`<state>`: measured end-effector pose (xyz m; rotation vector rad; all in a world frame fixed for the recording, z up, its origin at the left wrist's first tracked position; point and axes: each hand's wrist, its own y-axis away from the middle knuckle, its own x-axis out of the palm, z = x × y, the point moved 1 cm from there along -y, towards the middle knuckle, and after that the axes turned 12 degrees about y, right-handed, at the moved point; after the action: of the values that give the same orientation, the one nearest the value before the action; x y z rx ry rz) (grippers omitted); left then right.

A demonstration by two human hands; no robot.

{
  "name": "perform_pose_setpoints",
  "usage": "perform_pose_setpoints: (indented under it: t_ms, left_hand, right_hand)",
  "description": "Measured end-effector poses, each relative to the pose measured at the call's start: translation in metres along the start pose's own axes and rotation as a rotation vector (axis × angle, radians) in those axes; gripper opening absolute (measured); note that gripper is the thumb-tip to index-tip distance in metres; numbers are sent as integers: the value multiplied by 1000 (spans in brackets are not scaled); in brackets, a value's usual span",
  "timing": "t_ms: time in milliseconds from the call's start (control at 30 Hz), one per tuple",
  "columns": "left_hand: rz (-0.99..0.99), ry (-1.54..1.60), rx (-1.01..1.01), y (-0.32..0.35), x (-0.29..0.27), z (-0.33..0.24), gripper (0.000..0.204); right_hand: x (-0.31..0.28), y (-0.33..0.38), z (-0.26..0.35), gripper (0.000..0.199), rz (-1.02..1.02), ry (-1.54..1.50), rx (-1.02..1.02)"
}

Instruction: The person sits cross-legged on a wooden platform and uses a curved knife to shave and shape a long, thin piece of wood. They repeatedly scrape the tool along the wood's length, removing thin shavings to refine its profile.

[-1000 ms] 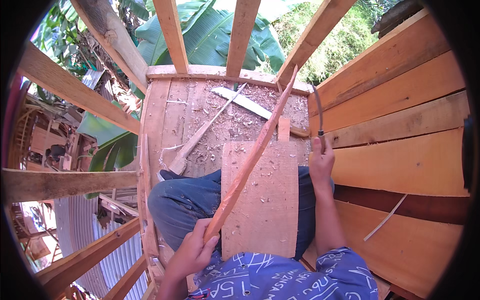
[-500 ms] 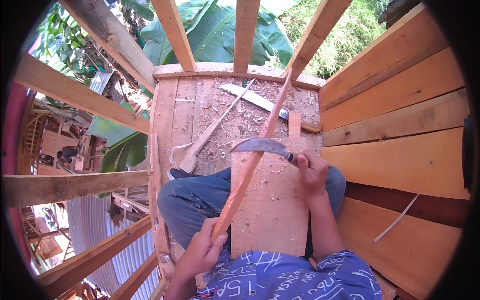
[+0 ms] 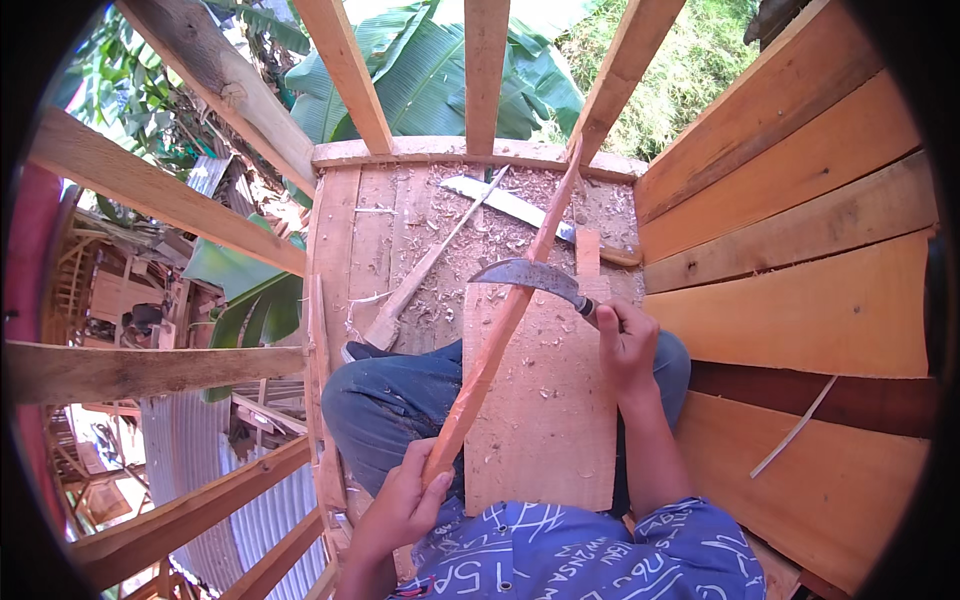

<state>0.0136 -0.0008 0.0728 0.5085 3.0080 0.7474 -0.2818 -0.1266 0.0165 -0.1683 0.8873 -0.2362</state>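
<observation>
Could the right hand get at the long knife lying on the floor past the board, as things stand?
Probably not right away. The right hand is shut on the curved blade, and the stick slants across in front. The long knife itself lies uncovered on the shavings, so a free hand could likely reach it.

Both hands fisted: left [image 3: 400, 505] low, right [image 3: 625, 345] fwd.

To my right the plank wall [image 3: 800, 300] stands close beside my right hand [image 3: 625, 345], leaving little room that way. The long stick [image 3: 505, 320] slants across in front of me, splitting the space between my hands. The board [image 3: 545, 420] covers my lap. Ahead, a machete [image 3: 520, 208] and a wooden handle [image 3: 420, 275] lie on the shaving-strewn floor [image 3: 375, 230], with open floor between them
</observation>
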Motion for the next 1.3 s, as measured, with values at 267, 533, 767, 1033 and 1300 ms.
perform_pose_setpoints:
  t_ms: [267, 533, 767, 1033, 1300]
  left_hand:
    - [-91, 19, 8, 14, -12, 22, 29]
    - [-261, -59, 34, 29, -20, 58, 27]
    - [-287, -2, -3, 17, -25, 74, 27]
    - [-231, 78, -110, 0, -22, 67, 25]
    - [-180, -125, 143, 8, -27, 57, 30]
  right_hand:
    - [-25, 11, 37, 20, 877, -742, 280]
    - [-6, 12, 41, 19, 984, -899, 251]
    - [21, 24, 37, 24, 474, -430, -156]
    - [19, 1, 19, 22, 748, -544, -39]
    - [12, 17, 5, 15, 412, -834, 462]
